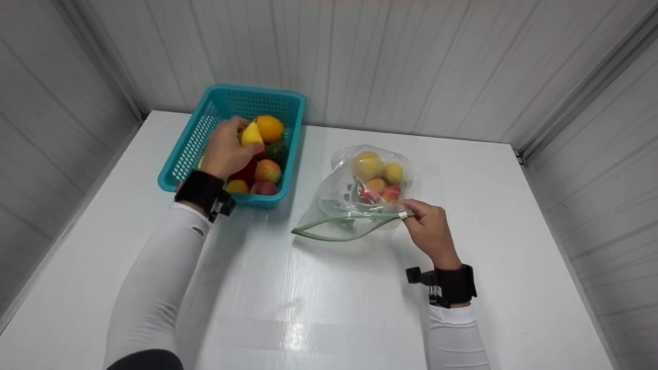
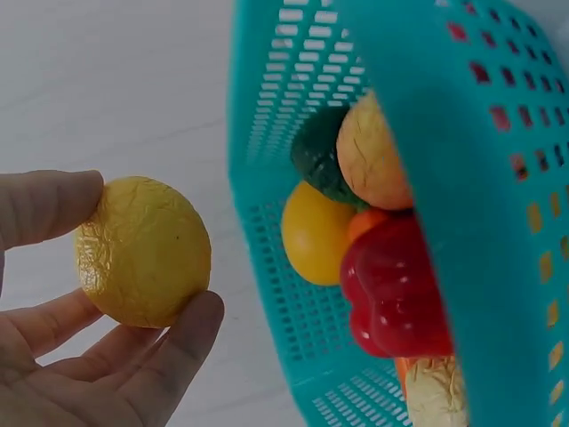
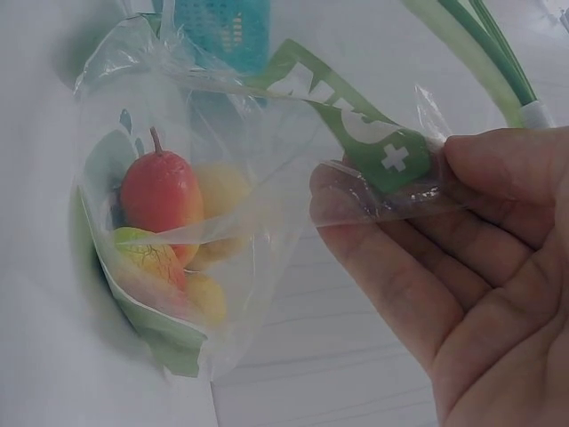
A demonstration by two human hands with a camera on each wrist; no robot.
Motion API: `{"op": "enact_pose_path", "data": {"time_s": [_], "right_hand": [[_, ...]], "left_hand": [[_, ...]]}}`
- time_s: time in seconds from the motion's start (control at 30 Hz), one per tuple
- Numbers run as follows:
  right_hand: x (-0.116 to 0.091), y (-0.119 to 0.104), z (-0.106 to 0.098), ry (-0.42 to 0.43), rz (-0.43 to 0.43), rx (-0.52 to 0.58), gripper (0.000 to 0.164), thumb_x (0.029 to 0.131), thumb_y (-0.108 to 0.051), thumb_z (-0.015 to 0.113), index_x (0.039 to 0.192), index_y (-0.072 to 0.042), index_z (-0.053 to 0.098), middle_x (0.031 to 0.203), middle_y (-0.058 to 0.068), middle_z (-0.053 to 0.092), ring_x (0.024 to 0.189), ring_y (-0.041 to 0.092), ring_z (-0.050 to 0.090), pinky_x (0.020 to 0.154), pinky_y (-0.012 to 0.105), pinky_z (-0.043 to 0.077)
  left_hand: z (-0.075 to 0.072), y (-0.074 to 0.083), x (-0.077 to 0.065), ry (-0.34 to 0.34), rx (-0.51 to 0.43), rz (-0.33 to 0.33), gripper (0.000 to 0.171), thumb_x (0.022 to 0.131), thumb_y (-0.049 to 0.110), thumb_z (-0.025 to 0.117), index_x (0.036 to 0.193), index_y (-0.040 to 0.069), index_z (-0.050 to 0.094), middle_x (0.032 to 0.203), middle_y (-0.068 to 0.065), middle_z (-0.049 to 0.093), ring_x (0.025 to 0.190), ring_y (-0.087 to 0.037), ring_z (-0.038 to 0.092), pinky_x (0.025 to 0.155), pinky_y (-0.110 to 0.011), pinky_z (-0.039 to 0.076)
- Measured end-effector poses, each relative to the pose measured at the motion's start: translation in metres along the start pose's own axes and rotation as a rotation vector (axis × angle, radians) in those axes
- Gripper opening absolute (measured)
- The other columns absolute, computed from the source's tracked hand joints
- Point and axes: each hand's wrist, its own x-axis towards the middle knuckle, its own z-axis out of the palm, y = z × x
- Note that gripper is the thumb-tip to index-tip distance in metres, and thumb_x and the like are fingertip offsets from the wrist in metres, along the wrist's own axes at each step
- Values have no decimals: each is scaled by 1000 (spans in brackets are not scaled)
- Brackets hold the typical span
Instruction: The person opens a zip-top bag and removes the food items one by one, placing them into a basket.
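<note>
My left hand [image 1: 229, 149] grips a yellow fruit [image 1: 252, 134] above the basket, thumb on one side and fingers on the other. From the left wrist the yellow fruit [image 2: 147, 251] looks round and slightly wrinkled; in the head view it narrows toward the top. My right hand [image 1: 429, 228] pinches the edge of a clear zip bag [image 1: 329, 200] near the white slider at one end of its green seal. The bag lies on the table with its mouth partly apart. Inside are several yellow and red fruits, among them a red one with a stem [image 3: 160, 187].
A teal plastic basket [image 1: 297, 149] stands at the back left of the white table [image 1: 288, 308]. It holds an orange fruit [image 1: 269, 128], a red bell pepper [image 2: 396, 285], a dark green item [image 2: 322, 153] and several other fruits. Pale panel walls [image 1: 390, 67] enclose the table's back and sides.
</note>
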Motion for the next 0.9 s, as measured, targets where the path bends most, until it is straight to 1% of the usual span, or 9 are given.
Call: {"op": "enact_pose_path", "data": {"time_s": [0.07,0.23,0.3,0.43,0.53,0.6,0.7,0.8,0.9], "right_hand": [[0,0,-1,4,-2,-2,23,92,7,63,106,0,80,102,13,78,71,11,56,66,17,43],[-2,1,-1,4,-8,8,24,93,8,62,105,-1,80,100,11,78,63,10,50,59,17,39],[-2,1,-1,3,-16,12,25,92,9,61,105,-1,80,100,11,78,62,10,49,59,18,38],[-2,-1,0,7,-23,16,26,92,10,61,105,-1,80,100,11,78,70,10,55,66,16,43],[-2,-1,1,6,-22,9,26,92,10,60,105,-1,80,99,12,78,70,11,55,65,17,42],[-1,-2,1,4,-20,3,26,92,10,60,105,-1,80,100,12,78,67,12,53,63,18,41],[-1,-2,1,-1,-16,7,27,91,10,60,106,-1,80,101,12,78,66,13,52,61,19,39],[-1,-2,1,-3,-13,17,28,92,10,59,106,-1,80,101,11,78,67,13,52,60,20,38],[-2,-3,1,-3,-13,23,28,93,9,59,106,-2,80,101,11,78,65,13,50,59,20,37]], "left_hand": [[-1,-1,10,-21,12,-32,52,99,16,65,142,-7,49,138,-26,53,111,-37,51,96,-47,50],[-3,-2,28,-53,59,-73,51,100,16,61,141,-10,47,134,-29,52,110,-37,50,92,-45,50],[-2,-4,33,-59,77,-92,52,100,17,60,141,-11,46,134,-30,52,111,-37,51,93,-46,50],[-1,-11,39,-74,100,-136,53,99,17,59,141,-13,44,131,-31,54,109,-38,51,93,-47,50],[0,-17,43,-88,123,-171,57,100,18,57,143,-15,39,132,-34,53,108,-40,52,95,-49,49],[0,-21,45,-99,137,-198,62,100,19,54,148,-16,33,135,-36,51,112,-42,52,100,-50,48],[-1,-25,46,-115,135,-247,68,102,20,49,153,-17,23,143,-39,45,122,-45,50,110,-52,43],[-1,-28,48,-125,111,-303,73,106,24,45,156,-16,12,154,-39,34,136,-46,42,119,-52,35],[-1,-29,49,-125,78,-347,73,109,27,41,158,-15,7,161,-36,25,144,-45,36,122,-51,30]]}}
